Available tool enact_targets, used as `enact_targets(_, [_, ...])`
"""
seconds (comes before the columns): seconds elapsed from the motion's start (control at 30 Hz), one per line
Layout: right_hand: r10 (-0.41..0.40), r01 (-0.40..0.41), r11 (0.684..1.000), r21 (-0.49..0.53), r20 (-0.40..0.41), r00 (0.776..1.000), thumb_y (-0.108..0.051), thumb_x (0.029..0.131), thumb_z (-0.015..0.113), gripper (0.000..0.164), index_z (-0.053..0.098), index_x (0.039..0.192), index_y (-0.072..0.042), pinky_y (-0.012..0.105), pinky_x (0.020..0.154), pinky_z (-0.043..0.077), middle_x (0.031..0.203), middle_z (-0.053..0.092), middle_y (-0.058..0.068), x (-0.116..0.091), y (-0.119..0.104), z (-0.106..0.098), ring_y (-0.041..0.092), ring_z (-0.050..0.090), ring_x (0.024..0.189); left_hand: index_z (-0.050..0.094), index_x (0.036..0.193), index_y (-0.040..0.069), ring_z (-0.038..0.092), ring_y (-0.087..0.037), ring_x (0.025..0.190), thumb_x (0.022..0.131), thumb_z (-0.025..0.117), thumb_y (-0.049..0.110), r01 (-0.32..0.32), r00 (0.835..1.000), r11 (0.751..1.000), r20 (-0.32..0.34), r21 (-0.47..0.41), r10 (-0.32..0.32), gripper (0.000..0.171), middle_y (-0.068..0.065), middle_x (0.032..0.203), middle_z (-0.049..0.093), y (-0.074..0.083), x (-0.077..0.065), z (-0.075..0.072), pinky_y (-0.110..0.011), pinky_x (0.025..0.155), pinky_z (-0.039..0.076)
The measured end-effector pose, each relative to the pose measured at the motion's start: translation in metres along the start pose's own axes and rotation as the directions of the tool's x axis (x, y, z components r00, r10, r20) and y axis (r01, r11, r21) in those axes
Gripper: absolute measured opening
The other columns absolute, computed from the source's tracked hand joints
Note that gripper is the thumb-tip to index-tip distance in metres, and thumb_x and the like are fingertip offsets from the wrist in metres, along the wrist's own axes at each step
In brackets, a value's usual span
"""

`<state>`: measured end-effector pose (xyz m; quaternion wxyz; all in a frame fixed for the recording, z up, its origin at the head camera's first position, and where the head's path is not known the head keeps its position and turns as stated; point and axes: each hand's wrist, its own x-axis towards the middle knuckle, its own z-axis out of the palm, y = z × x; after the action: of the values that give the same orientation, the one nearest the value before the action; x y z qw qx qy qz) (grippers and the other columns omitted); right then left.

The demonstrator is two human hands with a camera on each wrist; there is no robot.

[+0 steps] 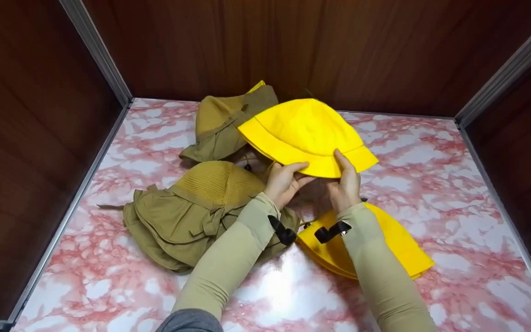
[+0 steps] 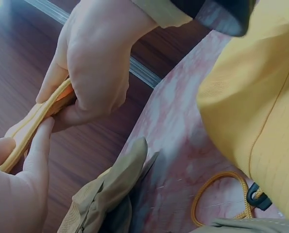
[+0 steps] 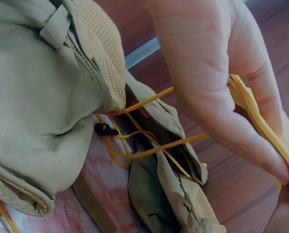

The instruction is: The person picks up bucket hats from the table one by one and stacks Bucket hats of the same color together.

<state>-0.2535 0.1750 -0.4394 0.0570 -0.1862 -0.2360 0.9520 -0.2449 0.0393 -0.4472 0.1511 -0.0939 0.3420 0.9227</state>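
Note:
Both hands hold a bright yellow bucket hat (image 1: 309, 131) up over the table by its near brim, crown upward. My left hand (image 1: 284, 183) pinches the brim left of its middle, thumb on top and fingers beneath. The right hand (image 1: 345, 184) grips it farther right, with the thumb laid on the outer face. In the left wrist view the brim edge (image 2: 35, 127) runs between both hands' thumbs and fingers. Orange-yellow cord (image 3: 154, 99) hangs below in the right wrist view, with a black cord stopper (image 3: 105, 129) near it.
Olive hats with mesh crowns (image 1: 221, 184) lie at the left, beside the left forearm. Behind them sits another olive hat (image 1: 219, 122) with a yellow edge showing. A second yellow hat (image 1: 399, 237) lies under the right forearm. Dark wood panels (image 1: 321, 50) enclose the marbled table (image 1: 431, 184).

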Motion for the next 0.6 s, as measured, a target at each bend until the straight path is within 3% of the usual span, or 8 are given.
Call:
enact_targets(0.17, [-0.013,0.013,1.0,0.001,-0.024,1.0,0.002,0.096,0.059,0.037,0.052,0.131,-0.003,0.034,0.111,0.044,0.124,0.06,0.008,-0.004,-0.003,-0.001,0.02,0.055,0.123,0.057,0.124,-0.003,0.069,-0.032,0.106,0.092,0.056,-0.011,0.011,1.0,1.0,0.014,0.003,-0.011,0.033,-0.018,0.118,0.067,-0.002,-0.001,-0.002,-0.044,0.085,0.06])
enact_targets(0.37, [0.026,-0.026,1.0,0.013,-0.022,0.999,0.001,0.094,0.062,0.039,0.052,0.131,-0.003,0.031,0.11,0.045,0.126,0.058,0.006,-0.009,-0.008,-0.006,0.018,0.055,0.12,0.061,0.109,0.001,0.073,-0.022,0.084,0.094,0.055,-0.009,0.041,0.998,0.999,0.037,-0.02,-0.04,0.019,-0.011,0.099,0.07,0.002,-0.001,-0.007,-0.041,0.079,0.061])
enact_targets(0.6, [-0.007,0.009,1.0,0.028,-0.079,0.997,0.005,0.089,0.067,0.04,0.055,0.126,-0.006,0.032,0.107,0.048,0.124,0.06,0.006,-0.018,-0.015,-0.017,0.019,0.058,0.115,0.061,0.106,0.004,0.07,-0.02,0.083,0.098,0.055,0.0,0.076,0.997,0.996,0.011,-0.043,-0.075,0.012,-0.009,0.098,0.069,0.012,0.001,-0.017,-0.035,0.072,0.059])
